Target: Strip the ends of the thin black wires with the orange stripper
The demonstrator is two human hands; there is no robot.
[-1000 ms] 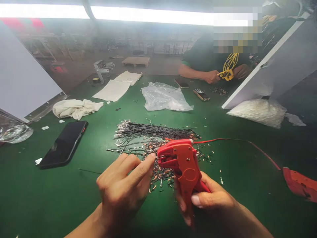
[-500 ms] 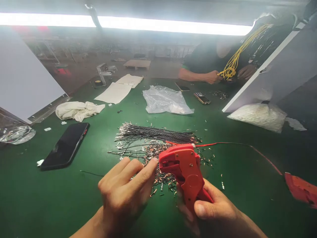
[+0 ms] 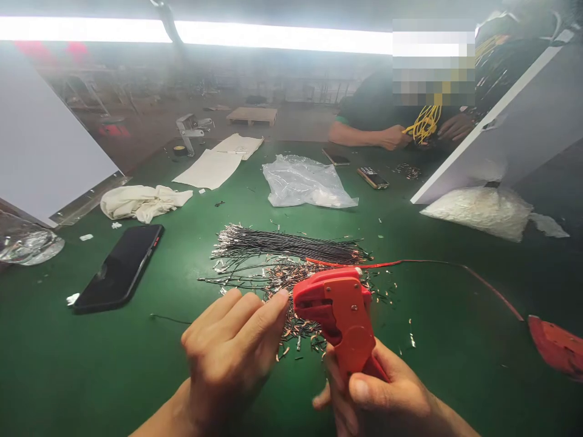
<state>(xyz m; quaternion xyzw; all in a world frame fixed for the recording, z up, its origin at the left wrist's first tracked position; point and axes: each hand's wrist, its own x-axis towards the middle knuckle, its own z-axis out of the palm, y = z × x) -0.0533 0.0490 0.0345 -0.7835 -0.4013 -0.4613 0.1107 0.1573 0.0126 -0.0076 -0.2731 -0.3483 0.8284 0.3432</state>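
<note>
My right hand (image 3: 382, 388) is wrapped round the handle of a red wire stripper (image 3: 350, 321), whose jaws face left. My left hand (image 3: 232, 352) is closed, its index fingertip right beside the stripper's mouth. A thin black wire (image 3: 170, 318) sticks out to the left from behind that hand; its other end is hidden by the fingers. Just beyond both hands lies a heap of short wire offcuts (image 3: 286, 276) with copper showing. Behind it rests a bundle of black wires (image 3: 286, 243) with metal terminals at the left ends.
A black phone (image 3: 121, 267) and a white cloth (image 3: 146, 202) lie left. Ahead are a clear plastic bag (image 3: 307, 182) and papers (image 3: 212, 167). A red strap (image 3: 437, 263) runs right to another red tool (image 3: 555, 343). Across the table, a co-worker's hands hold yellow wires (image 3: 423, 124).
The right hand's fingers have shifted on the stripper's handle, and its mouth looks narrower. The left hand has stayed almost in place.
</note>
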